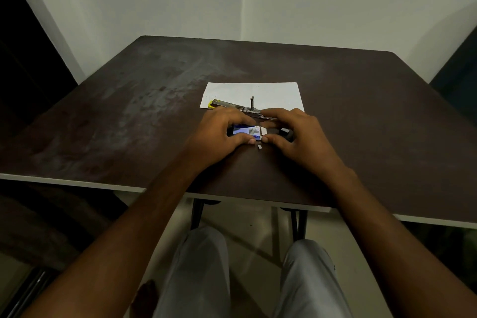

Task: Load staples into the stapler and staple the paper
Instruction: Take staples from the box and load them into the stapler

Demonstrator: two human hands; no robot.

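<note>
A small blue and white staple box is held just above the dark table near its front edge. My left hand grips the box's left part. My right hand pinches its white right end flap with thumb and fingers. A small grey staple piece lies on the table just below the box. Behind my hands the stapler, yellow at its left end, lies opened out flat with a metal part standing upright. It rests on the front edge of a white paper sheet.
A small dark object sits partly hidden under my right fingers. White walls stand behind the table. Dark openings flank it left and right. My knees and the table legs show below the front edge.
</note>
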